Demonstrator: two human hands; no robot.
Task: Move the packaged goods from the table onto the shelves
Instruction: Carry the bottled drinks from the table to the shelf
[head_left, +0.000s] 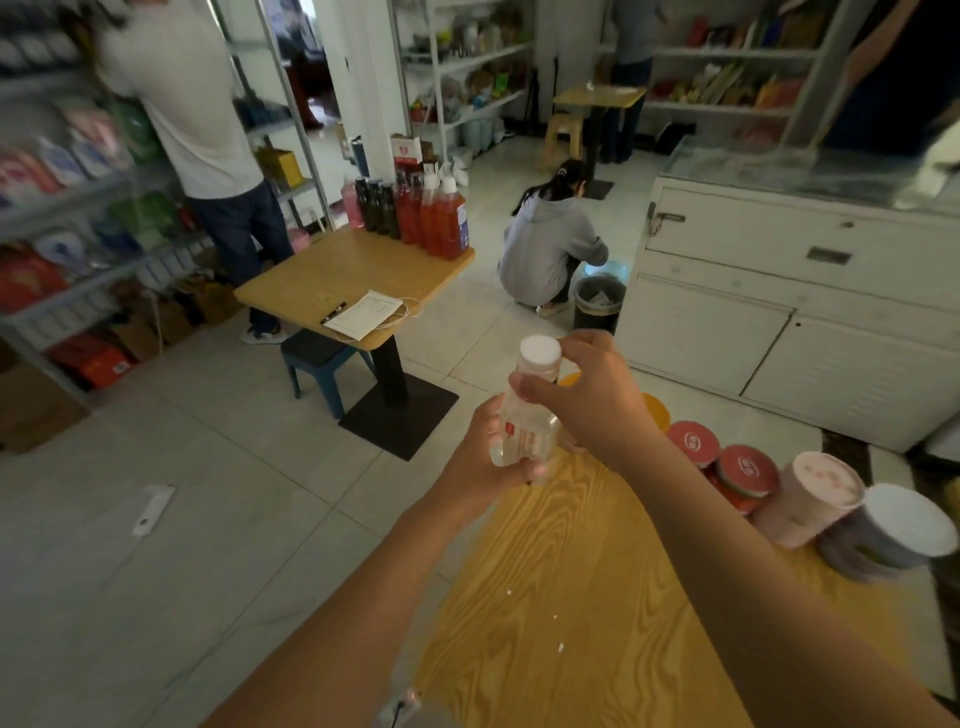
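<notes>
Both hands on one clear bottle (527, 421), held up near the bench's (571, 597) far end.
Stocked shelves (78, 208) sit blurred at the left edge. Centre frame, the left hand (480, 462) curls round the bottle's base; the right hand (587, 400) grips its neck, just under the white cap (540, 352). Lower right, lidded tubs (810, 499) line the bench's right side.

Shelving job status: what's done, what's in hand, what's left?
Done: unclear; the left shelves already hold packs. In hand: the left hand grips the clear bottle low, and the right hand holds it near its white cap, above the near table. Left: two red-lidded tubs, a pink cup and a white-lidded cup stand in a row there, so much likely remains.
</notes>
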